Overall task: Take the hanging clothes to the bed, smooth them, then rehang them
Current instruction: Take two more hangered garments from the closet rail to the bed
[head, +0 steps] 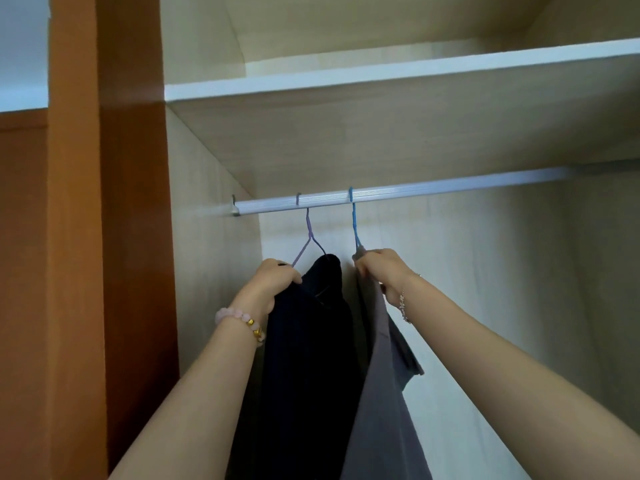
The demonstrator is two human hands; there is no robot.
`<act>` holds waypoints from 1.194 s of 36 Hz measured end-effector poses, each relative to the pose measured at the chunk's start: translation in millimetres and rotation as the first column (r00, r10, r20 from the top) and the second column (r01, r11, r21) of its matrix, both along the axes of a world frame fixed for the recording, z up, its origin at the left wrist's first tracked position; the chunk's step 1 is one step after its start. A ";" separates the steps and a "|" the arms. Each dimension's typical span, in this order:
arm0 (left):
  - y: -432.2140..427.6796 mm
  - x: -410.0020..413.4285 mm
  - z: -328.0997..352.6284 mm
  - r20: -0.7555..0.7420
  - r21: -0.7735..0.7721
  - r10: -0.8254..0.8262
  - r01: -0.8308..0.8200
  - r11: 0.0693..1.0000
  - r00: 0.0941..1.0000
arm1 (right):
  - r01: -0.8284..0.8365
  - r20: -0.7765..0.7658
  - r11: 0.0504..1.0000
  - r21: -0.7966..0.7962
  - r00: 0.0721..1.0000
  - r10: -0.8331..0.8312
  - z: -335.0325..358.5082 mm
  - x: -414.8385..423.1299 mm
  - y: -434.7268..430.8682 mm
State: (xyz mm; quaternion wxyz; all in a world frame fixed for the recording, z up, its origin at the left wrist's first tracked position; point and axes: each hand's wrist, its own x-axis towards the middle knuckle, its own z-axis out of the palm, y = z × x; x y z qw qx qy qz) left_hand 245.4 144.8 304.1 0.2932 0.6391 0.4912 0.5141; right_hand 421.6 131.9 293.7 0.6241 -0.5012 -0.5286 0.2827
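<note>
A silver closet rail (433, 192) crosses the wardrobe. From it hang a purple hanger (307, 230) carrying a dark navy garment (311, 358) and a blue hanger (354, 220) carrying a grey garment (381, 410). My left hand (273, 284) grips the left shoulder of the purple hanger together with the navy cloth. My right hand (384, 271) grips the top of the grey garment at the blue hanger's neck. Both hooks sit on the rail.
A white-edged shelf (381, 77) runs above the rail. The brown wardrobe side panel (131, 237) stands close on the left. The pale back wall (502, 289) shows behind the clothes, with bare rail to the right of the hangers.
</note>
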 end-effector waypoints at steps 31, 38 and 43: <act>42.4 12.9 57.7 0.074 0.072 0.070 -0.076 0.994 0.995 | 0.112 0.286 0.991 -0.070 0.954 -0.087 97.5 82.8 15.0; 47.1 4.1 62.0 -0.002 -0.009 0.026 -0.026 1.000 1.000 | -0.053 0.272 0.962 -0.269 0.953 0.129 105.7 107.5 20.4; 58.0 -2.3 41.0 -0.078 -0.126 0.002 -0.011 0.992 0.997 | -0.080 0.285 0.940 -0.332 0.941 0.181 83.8 106.5 32.7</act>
